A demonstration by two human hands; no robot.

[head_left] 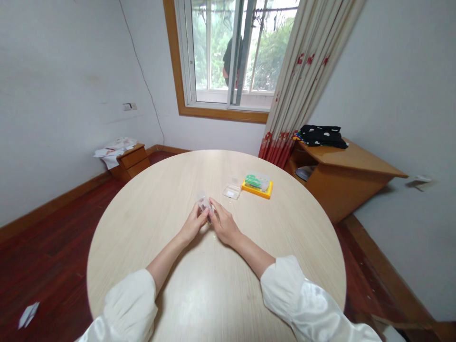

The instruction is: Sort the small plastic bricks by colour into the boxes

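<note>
near mid-frame, over the pale round wood-grain table (210, 294), the left hand (193, 224) and right hand (224, 224) curl snugly around a small clear plastic case (204, 204), which i'd guess is light, stiff, slippery, best gripped by its edges.

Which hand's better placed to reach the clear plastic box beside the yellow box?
Probably the right hand: it's nearer the clear plastic box, with the left hand farther left. Both hold a transparent case, so the right would need freeing first.

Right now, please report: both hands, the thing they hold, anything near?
Left hand, right hand: both gripping small transparent container. Ahead, to the right: open transparent box, yellow-based box, both apart from hands.
</note>
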